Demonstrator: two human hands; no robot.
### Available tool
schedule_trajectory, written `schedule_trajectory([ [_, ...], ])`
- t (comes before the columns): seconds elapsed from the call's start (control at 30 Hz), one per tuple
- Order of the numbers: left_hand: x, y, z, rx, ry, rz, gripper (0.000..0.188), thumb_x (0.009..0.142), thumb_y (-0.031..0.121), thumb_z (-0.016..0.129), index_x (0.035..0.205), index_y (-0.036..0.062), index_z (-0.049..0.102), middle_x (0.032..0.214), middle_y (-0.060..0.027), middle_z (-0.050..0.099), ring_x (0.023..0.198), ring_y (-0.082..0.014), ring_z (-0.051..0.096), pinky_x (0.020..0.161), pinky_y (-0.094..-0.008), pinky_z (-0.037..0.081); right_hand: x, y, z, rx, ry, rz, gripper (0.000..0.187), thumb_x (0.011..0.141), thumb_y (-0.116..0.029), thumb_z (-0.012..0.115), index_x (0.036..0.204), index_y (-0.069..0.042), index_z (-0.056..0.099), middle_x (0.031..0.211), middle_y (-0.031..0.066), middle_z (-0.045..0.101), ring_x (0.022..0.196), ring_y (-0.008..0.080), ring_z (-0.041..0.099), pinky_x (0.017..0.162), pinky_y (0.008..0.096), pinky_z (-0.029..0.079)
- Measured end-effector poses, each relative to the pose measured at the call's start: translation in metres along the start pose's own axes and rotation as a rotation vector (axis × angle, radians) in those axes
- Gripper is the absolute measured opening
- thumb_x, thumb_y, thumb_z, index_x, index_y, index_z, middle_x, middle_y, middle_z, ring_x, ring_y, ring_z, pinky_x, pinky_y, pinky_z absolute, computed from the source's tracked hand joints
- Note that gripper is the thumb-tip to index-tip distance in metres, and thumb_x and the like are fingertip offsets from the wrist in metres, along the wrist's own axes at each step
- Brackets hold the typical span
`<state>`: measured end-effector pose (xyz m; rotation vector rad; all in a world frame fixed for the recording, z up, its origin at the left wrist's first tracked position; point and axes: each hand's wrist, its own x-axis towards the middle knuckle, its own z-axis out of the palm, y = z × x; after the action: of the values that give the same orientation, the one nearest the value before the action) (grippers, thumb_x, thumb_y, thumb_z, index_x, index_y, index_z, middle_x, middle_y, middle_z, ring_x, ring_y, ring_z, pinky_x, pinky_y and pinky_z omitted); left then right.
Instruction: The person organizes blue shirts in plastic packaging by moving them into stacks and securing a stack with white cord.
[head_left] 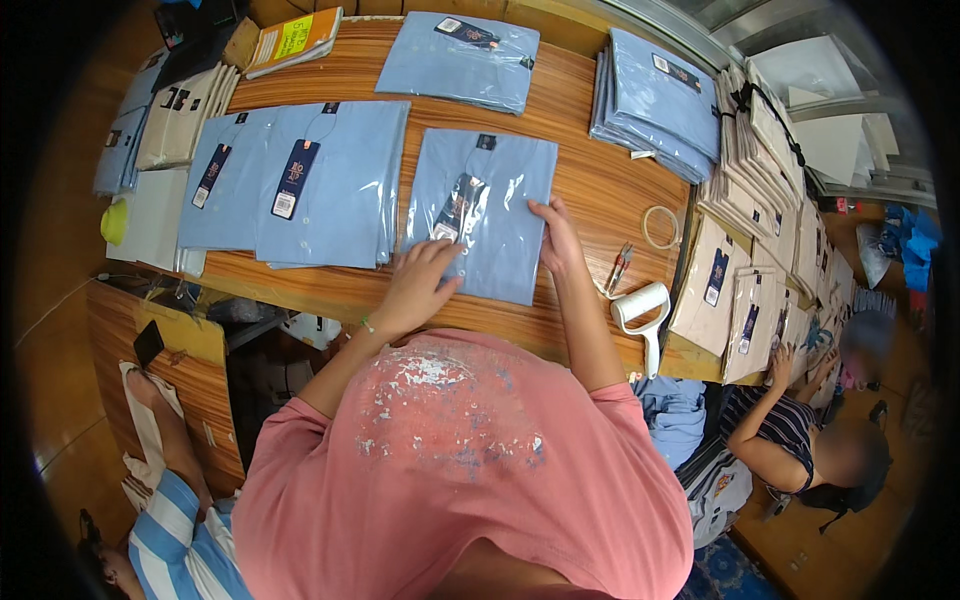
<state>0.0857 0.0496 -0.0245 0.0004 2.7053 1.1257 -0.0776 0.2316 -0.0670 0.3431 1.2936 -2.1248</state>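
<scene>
The left hand (412,284) rests, thumb apart, on the bagged blue shirt (500,255); the right hand (560,236) touches its right edge, clamping not determinable. Navy tag (460,205) bears white barcode label (447,230).

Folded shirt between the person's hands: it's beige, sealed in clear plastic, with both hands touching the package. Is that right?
Not quite: the head view shows the folded shirt is light blue, not beige. It is in clear plastic, with the left hand and right hand touching the package.
</scene>
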Motion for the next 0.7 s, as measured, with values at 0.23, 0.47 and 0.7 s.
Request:
schedule_trajectory([
  [0.23,0.040,-0.013,-0.008,-0.088,0.634,0.070,0.076,0.070,0.019,0.069,0.132,0.0065,0.027,0.131,-0.0187,0.030,0.123,-0.0374,0.027,0.102,-0.0448,0.022,-0.058,-0.033,0.021,-0.229,-0.128,-0.061,0.038,0.078,0.003,0.055,0.115,0.000,0.046,0.105,0.0107,0.057,0.094,0.0178,0.055,0.084,0.0296,0.043],
  [0.47,0.082,0.052,-0.111,-0.126,-0.098,0.268,0.064,0.059,0.020,0.077,0.115,0.0019,0.050,0.108,-0.0144,0.056,0.102,-0.0253,0.052,0.087,-0.0337,0.039,-0.129,-0.104,0.030,-0.656,-0.276,-0.210,0.036,0.077,-0.001,0.061,0.112,0.001,0.052,0.103,0.0043,0.058,0.095,0.0111,0.052,0.084,0.0257,0.040],
  [0.7,0.090,0.120,-0.123,-0.288,0.320,0.437,0.030,0.067,0.020,0.075,0.086,0.0014,0.061,0.074,-0.0050,0.062,0.066,-0.0151,0.057,0.064,-0.0257,0.045,-0.160,-0.176,0.015,-0.871,0.402,-1.272,0.032,0.077,0.000,0.059,0.109,0.001,0.053,0.109,0.0104,0.055,0.103,0.0179,0.050,0.088,0.0302,0.038],
])
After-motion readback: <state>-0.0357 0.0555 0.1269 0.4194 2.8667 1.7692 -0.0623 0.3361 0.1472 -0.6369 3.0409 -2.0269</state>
